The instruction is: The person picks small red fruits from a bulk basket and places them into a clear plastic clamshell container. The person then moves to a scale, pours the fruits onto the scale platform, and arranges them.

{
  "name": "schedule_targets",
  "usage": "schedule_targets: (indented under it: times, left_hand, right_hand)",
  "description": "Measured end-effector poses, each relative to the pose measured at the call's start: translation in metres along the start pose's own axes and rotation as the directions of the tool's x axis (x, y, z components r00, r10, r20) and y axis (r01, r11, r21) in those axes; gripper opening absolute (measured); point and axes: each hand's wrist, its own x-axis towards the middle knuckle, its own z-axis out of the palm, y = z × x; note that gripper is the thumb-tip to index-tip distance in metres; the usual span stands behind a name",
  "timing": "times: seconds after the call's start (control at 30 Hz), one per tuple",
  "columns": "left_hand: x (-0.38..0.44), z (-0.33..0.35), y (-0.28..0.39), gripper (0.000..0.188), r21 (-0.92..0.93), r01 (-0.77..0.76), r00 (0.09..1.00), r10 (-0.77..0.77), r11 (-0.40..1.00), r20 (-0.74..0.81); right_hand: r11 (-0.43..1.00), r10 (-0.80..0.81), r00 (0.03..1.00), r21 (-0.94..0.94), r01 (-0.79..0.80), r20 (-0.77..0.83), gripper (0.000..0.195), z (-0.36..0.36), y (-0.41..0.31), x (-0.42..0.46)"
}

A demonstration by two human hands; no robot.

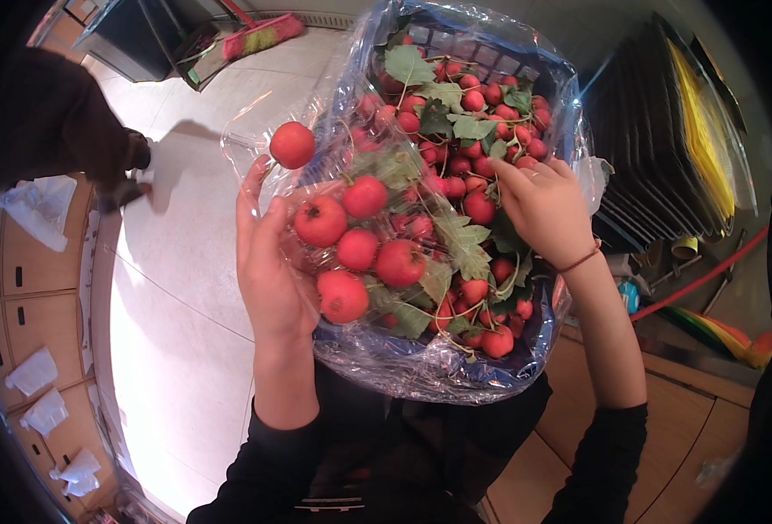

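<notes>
My left hand (265,262) grips the side of a clear plastic container (242,134), tilted over the left part of a basket. Several large red hawthorn fruits (320,221) show in the container. One more fruit (292,145) is by my left fingertips; whether they pinch its stem I cannot tell. Beneath is a blue plastic basket (491,56) lined with clear film (419,383), heaped with smaller red fruits (479,207) and lobed green leaves (409,65). My right hand (550,203) reaches in at the right side, fingertips touching the heap. What those fingertips hold is hidden.
Another person (52,118) in dark clothes stands at the left. Behind are a pink-and-yellow broom head (261,36) and a dark bin (134,39). Wooden cabinets (39,262) with plastic bags (32,373) line the left. Stacked black ridged items (648,144) stand right of the basket.
</notes>
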Motion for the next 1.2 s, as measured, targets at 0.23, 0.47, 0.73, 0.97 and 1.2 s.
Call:
schedule_targets:
  times: [0.23, 0.47, 0.73, 0.97, 1.2]
  left_hand:
    - [-0.001, 0.004, 0.000, 0.049, 0.045, 0.029, 0.999, -0.028, 0.999, -0.016]
    - [-0.003, 0.007, 0.000, 0.048, 0.076, 0.035, 0.999, -0.034, 0.996, -0.008]
    - [-0.001, 0.002, -0.002, 0.052, 0.025, 0.013, 1.000, -0.013, 1.000, 0.003]
    - [-0.002, -0.001, 0.000, 0.051, 0.054, 0.062, 0.997, -0.064, 0.997, 0.034]
    - [0.001, -0.002, 0.000, 0.049, -0.097, 0.233, 0.963, -0.215, 0.968, 0.166]
  right_hand:
    - [0.319, 0.419, 0.877, 0.866, -0.384, 0.235, 0.027, -0.051, -0.019, 0.024]
    - [0.337, 0.094, 0.988, 0.930, -0.146, 0.121, 0.037, -0.062, -0.049, 0.054]
    - [0.812, 0.153, 0.872, 0.444, -0.379, 0.465, 0.026, -0.013, -0.009, 0.017]
    - [0.599, 0.313, 0.927, 0.715, -0.361, 0.205, 0.033, -0.041, -0.018, 0.035]
    - [0.583, 0.172, 0.979, 0.812, -0.014, -0.106, 0.043, -0.050, -0.063, 0.072]
